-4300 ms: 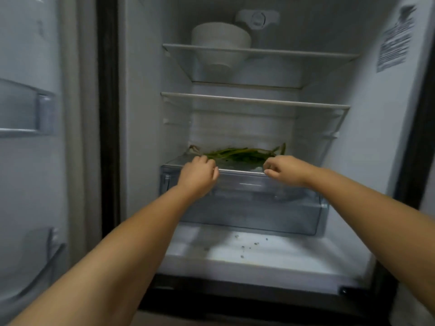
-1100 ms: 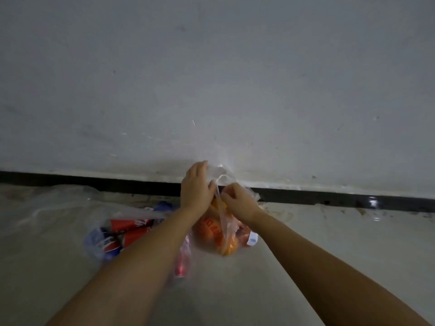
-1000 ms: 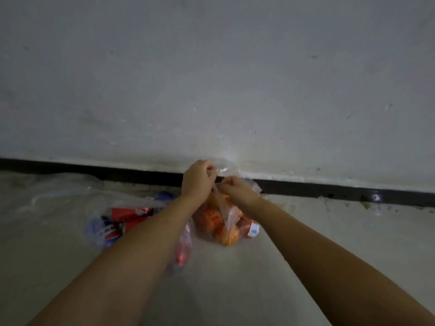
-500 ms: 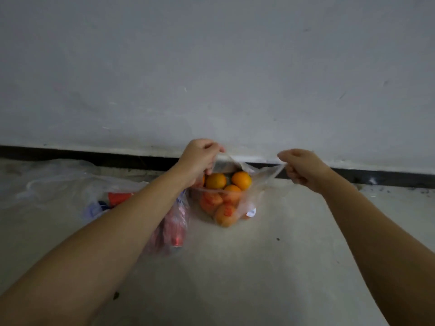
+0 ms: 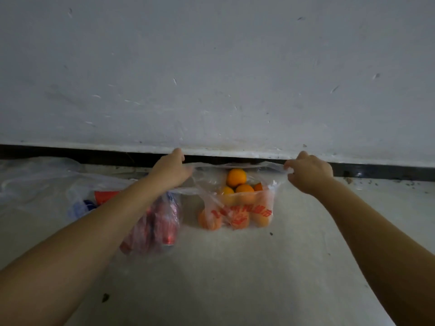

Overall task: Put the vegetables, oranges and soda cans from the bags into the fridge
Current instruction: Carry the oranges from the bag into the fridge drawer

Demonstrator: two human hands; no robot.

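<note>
Fingers of the left hand (image 5: 171,170) and right hand (image 5: 310,172) pinch opposite rims of the clear plastic bag (image 5: 237,209), stretched wide over round oranges (image 5: 236,177) on the pale floor (image 5: 235,274).

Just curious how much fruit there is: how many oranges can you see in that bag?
7, all in the clear bag: four at the open top around the highest orange, three along the bottom behind the red print. More may be hidden.
</note>
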